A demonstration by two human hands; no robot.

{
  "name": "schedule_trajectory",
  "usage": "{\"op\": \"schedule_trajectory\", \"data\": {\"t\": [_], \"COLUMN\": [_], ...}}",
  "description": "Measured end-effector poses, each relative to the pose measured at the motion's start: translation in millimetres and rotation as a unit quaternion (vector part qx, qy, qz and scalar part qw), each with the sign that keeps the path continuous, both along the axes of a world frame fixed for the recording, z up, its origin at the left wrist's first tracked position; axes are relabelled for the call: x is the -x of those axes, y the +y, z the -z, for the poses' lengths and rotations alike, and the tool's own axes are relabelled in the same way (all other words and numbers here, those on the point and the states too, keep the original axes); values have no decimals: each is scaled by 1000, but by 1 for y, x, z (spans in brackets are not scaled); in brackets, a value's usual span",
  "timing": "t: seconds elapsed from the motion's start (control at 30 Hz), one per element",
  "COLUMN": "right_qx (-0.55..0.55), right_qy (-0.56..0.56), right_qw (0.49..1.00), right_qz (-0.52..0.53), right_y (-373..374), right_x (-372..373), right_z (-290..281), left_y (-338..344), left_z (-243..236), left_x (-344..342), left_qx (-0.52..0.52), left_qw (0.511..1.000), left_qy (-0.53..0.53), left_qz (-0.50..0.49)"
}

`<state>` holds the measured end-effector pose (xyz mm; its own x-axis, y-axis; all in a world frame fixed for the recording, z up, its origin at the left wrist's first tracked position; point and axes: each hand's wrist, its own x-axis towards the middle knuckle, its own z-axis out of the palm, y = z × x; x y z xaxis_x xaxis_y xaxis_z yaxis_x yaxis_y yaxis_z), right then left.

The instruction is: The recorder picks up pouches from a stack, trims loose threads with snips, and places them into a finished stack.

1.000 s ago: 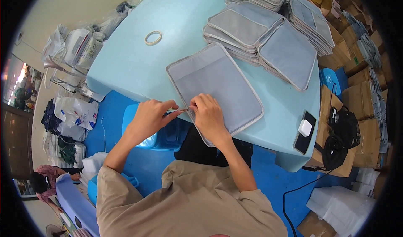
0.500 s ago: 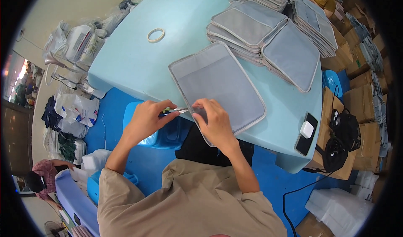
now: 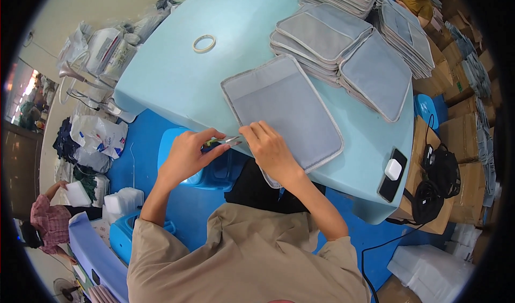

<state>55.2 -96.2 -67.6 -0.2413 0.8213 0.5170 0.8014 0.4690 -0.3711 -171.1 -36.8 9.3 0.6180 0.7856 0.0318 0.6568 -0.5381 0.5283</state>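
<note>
A grey mesh fabric panel [image 3: 292,112] with a pale bound edge lies at a slant on the near edge of the table, its lower corner jutting past it. My left hand [image 3: 189,155] is closed on a small pair of thread snips [image 3: 230,141], the metal blades pointing right at the panel's left edge. On that edge my right hand [image 3: 268,147] is closed in a pinch, right by the blade tips. Its thumb is hidden, and any thread between the fingers is too small to make out.
The pale blue table [image 3: 166,83] carries a tape roll [image 3: 204,44], stacked grey panels [image 3: 322,32] and a phone [image 3: 391,182] with a white case [image 3: 393,169] on it. Blue stools [image 3: 204,179] stand below. Cartons [image 3: 464,136] line the right; a co-worker [image 3: 48,222] is at lower left.
My right hand has turned and its fingers have closed further at the panel's edge. The snips' blades now show more clearly. At lower left, the co-worker has raised a white slab.
</note>
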Motion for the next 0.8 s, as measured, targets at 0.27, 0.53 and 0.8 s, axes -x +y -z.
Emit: {"op": "schedule_trajectory", "data": {"t": [0.27, 0.53, 0.8], "right_qx": [35, 37, 36], "right_qy": [119, 151, 95], "right_qw": [990, 988, 995], "right_qz": [62, 12, -1], "right_y": [-7, -11, -4], "right_x": [-16, -13, -14], "right_z": [-8, -13, -3], "left_y": [-2, 3, 2], "left_z": [-6, -5, -8], "left_x": [-13, -17, -15], "left_qx": [-2, -20, -16], "left_qw": [999, 997, 998], "left_qy": [-11, 39, 25], "left_qz": [38, 56, 48]}}
